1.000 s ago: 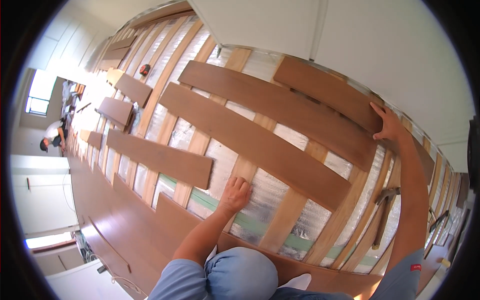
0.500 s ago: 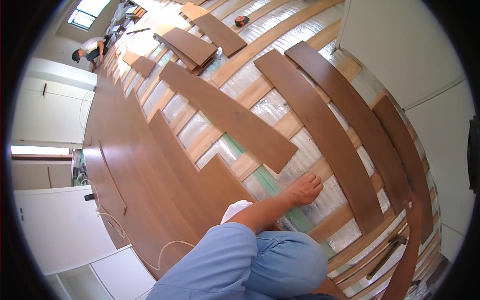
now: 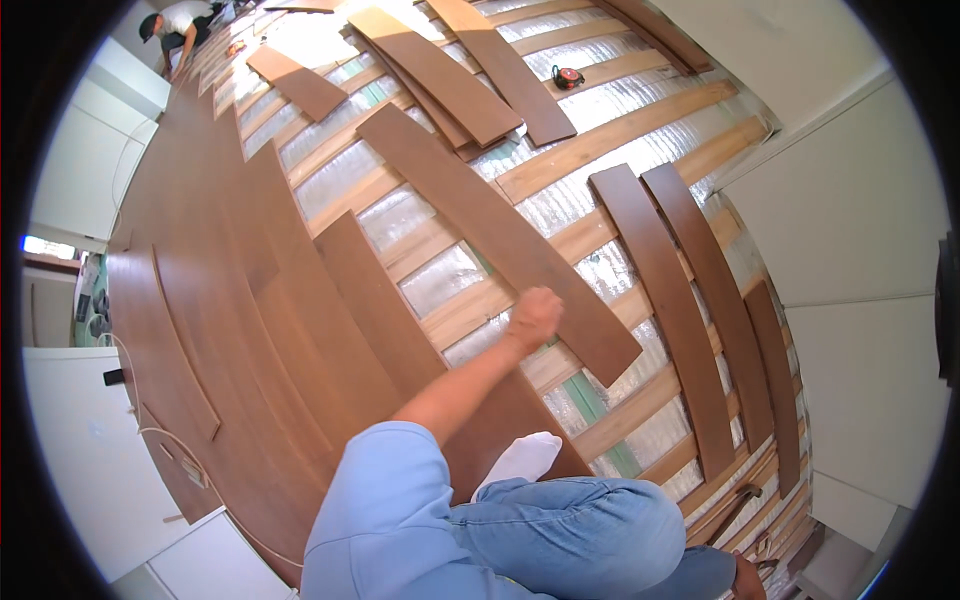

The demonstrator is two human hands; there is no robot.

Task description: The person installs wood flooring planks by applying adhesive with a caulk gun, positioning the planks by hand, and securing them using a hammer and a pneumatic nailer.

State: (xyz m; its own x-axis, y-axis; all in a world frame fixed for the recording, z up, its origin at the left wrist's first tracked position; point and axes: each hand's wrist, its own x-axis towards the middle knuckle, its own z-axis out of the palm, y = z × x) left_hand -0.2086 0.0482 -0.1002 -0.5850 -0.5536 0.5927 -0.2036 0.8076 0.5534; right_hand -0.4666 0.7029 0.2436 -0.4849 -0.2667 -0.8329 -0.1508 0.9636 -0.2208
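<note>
My left hand is closed, with its fingers curled, over the left edge of a loose brown floor plank. Whatever it may hold is hidden, and I cannot tell whether it touches the plank. This plank lies slantwise across wooden battens and silvery foil sheeting. Beside it the laid brown flooring spreads to the left. At the lower edge, past my knee, a small part of my right hand shows; its fingers cannot be made out. A hammer lies near it on the battens.
To the right lie several loose planks. More planks are stacked ahead, with a red and black tape measure by them. White cabinets stand left, with a cable nearby. A co-worker crouches at the far left.
My left hand has moved from beyond the slanting plank's near end up to its left edge. My right hand has drawn back from the right-hand planks to the lower edge. The view has shifted.
</note>
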